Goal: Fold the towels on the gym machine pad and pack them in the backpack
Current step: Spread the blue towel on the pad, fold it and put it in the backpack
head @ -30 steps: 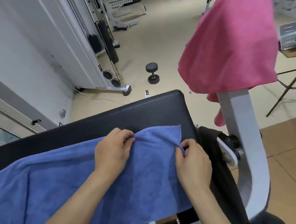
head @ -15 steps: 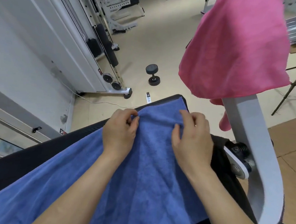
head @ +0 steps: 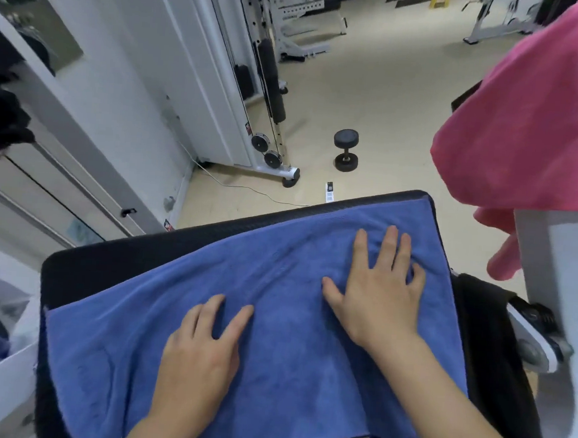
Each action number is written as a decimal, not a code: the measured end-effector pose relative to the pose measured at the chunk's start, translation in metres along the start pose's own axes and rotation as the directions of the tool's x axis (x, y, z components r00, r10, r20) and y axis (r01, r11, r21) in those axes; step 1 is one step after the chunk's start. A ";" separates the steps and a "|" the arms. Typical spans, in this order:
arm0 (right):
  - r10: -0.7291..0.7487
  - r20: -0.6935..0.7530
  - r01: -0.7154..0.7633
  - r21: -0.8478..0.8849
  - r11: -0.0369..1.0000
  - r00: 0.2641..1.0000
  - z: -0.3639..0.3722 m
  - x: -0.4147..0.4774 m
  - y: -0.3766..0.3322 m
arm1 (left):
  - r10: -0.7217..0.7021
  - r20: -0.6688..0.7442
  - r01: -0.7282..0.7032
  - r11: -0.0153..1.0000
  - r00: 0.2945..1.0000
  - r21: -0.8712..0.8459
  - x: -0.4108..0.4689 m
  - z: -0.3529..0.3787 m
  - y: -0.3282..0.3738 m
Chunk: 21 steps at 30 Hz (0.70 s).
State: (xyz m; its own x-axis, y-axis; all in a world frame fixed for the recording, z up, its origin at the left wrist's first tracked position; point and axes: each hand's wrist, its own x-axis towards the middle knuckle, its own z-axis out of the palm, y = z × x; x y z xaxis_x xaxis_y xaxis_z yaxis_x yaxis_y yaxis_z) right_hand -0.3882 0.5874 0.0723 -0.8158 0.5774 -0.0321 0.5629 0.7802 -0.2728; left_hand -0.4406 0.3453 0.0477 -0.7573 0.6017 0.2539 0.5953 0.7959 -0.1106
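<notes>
The left hand (head: 200, 346) and right hand (head: 378, 290) lie flat, fingers spread and gripping nothing, on the blue towel (head: 289, 342) laid across the pad (head: 106, 267); sweeping outward from the middle ridge should flatten wrinkles and keep edges square for folding.

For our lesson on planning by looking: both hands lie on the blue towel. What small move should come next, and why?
The left hand and right hand lie flat on the blue towel spread over the pad, with creases between them; so probably sweep both palms outward to flatten it.
</notes>
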 end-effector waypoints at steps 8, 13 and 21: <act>-0.426 -0.132 0.446 0.301 0.843 0.895 -0.014 -0.025 -0.107 | 0.011 0.205 0.035 0.975 0.979 -0.221 0.005 -0.016 -0.007; -0.480 0.010 0.480 0.033 0.877 0.877 0.018 -0.033 -0.170 | -0.181 0.060 0.185 0.824 0.982 -0.536 -0.008 -0.032 -0.087; -0.335 0.132 0.360 -0.300 0.883 0.933 0.026 -0.037 -0.228 | -0.492 0.310 0.572 0.771 0.814 -0.281 -0.036 -0.012 -0.227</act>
State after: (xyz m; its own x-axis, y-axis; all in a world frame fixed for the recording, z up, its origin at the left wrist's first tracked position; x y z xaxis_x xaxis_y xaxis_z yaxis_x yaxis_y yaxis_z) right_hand -0.4894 0.3820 0.1104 -0.9673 0.2452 -0.0652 0.2433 0.9693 0.0365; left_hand -0.5452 0.1426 0.0754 -0.9922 0.1194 -0.0365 0.1008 0.9386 0.3299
